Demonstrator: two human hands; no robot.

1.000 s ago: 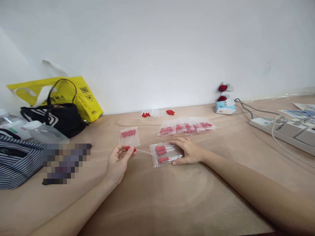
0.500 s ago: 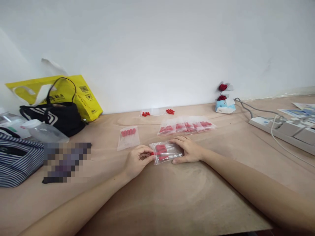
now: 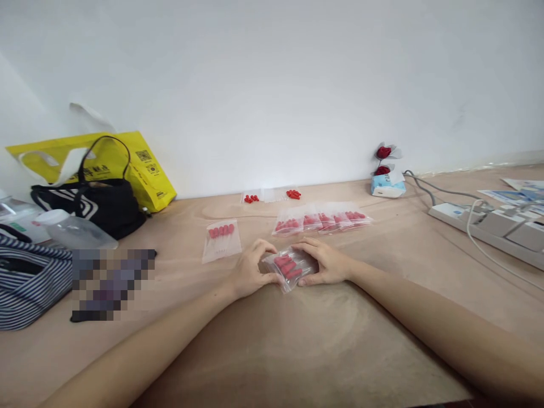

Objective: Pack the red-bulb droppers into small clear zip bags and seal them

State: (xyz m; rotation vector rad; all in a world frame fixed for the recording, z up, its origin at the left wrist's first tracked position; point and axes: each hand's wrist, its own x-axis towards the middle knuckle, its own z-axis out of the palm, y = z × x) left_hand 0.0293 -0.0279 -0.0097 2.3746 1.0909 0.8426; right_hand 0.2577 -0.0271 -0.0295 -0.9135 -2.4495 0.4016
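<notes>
A small clear zip bag (image 3: pixel 289 264) lies on the wooden table between my hands. Inside it are several slim pieces with red ends and pale, shiny shafts; I cannot make out their exact kind. My left hand (image 3: pixel 255 270) curls round the bag's left side, thumb in front and fingers behind. At the right side, my right hand (image 3: pixel 326 263) holds the bag between thumb and fingers. Just beyond my left hand lies another zip bag (image 3: pixel 221 243) with red-ended pieces in a row. Behind my right hand, several filled zip bags (image 3: pixel 322 220) overlap in a row.
Near the wall lie more bags with red-ended pieces (image 3: pixel 293 194). At left are a yellow bag (image 3: pixel 159 181), a black bag (image 3: pixel 113 207), a plastic bottle (image 3: pixel 80 231) and a striped pouch (image 3: pixel 36 289). A tissue pack (image 3: pixel 387 186) and a power strip (image 3: pixel 488 224) stand right.
My left hand has let go of a red end at the bag's left edge and now wraps round its side. The bag has turned, its near corner pointing towards me.
</notes>
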